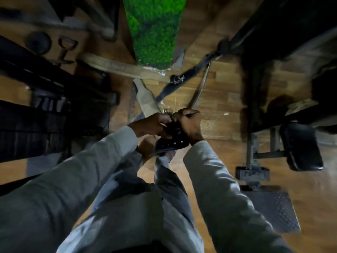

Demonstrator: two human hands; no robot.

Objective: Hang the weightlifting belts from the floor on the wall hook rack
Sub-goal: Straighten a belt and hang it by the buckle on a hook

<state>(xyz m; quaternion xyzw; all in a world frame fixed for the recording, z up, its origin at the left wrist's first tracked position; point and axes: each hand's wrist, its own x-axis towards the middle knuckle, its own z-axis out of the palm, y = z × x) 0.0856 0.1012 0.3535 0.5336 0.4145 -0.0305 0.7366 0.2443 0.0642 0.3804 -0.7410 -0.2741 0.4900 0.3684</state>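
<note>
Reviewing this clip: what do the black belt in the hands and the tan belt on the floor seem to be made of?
Black belt: probably leather or a synthetic lookalike, matte, stiff, with rows of punched holes. Tan belt: looks like worn leather or suede, dull and scuffed; blur leaves it open.

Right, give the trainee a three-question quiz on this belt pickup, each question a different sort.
1. True or false: both the left hand and the right hand grip the black belt.
2. Which belt lies on the floor against the foot of the green pillar? A) tan belt B) red belt C) white belt
3. Fill in: the floor is made of ____ planks.

Key: 1 true; 2 A; 3 wooden.
</note>
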